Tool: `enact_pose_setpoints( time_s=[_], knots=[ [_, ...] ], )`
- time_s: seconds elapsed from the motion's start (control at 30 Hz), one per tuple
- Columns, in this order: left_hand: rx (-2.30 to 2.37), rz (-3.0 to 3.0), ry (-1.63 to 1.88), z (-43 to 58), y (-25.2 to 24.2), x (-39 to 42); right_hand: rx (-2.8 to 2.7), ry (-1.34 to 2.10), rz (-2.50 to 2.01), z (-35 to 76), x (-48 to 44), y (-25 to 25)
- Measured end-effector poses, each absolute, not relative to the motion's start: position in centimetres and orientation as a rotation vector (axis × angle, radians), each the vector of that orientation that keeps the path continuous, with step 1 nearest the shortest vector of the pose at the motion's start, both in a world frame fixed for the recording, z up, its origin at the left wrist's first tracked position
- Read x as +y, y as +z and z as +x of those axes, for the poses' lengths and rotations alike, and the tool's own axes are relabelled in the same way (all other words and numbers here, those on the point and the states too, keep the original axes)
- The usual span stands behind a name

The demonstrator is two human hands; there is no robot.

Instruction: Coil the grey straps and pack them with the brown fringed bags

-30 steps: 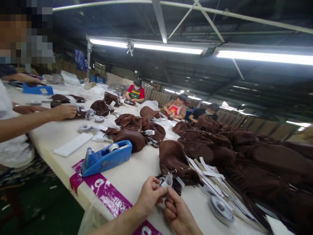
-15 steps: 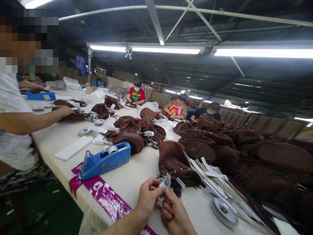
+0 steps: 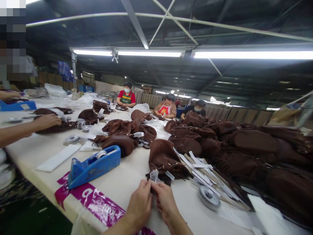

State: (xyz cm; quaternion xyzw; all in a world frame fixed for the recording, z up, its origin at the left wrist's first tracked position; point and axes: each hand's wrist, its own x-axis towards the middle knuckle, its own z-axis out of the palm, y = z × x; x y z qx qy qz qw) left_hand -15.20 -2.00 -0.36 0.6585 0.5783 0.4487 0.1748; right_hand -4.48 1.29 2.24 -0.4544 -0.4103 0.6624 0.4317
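Note:
My left hand and my right hand meet at the near edge of the long white table. Both pinch a small clear wrapped piece that sticks up between the fingertips. It hangs off a dark strap of the brown suede bag lying just behind my hands. Both hands are closed on that piece; the fingertips are partly hidden behind each other.
A blue tape dispenser stands left of my hands above a magenta sticker. White paper strips and a tape roll lie to the right. Several brown bags pile along the table. A co-worker's arm reaches in at left; other people sit at the far end.
The view has swung right, so the table shifts left in the frame. My hands have come closer together round the clear piece. The co-worker's hand stays on a brown bag.

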Motion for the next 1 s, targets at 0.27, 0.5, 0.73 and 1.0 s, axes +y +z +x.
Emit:
enact_pose_setpoints(
  time_s=[0.27,0.5,0.73,1.0],
  knots=[
    [1.291,1.202,0.974,-18.4,3.1,-0.4,-1.555,1.719,-0.886,-2.2,-0.8,3.6],
    [1.643,1.463,0.98,-21.7,5.8,0.8,-1.531,1.323,-1.185,4.2,1.1,3.0],
    [2.281,2.154,0.714,-22.2,5.9,0.1,-1.414,0.868,-1.467,11.9,4.6,3.2],
    [2.309,2.385,0.579,-16.2,5.9,1.8,-1.631,0.613,-1.569,11.3,6.0,2.2]
  ],
)
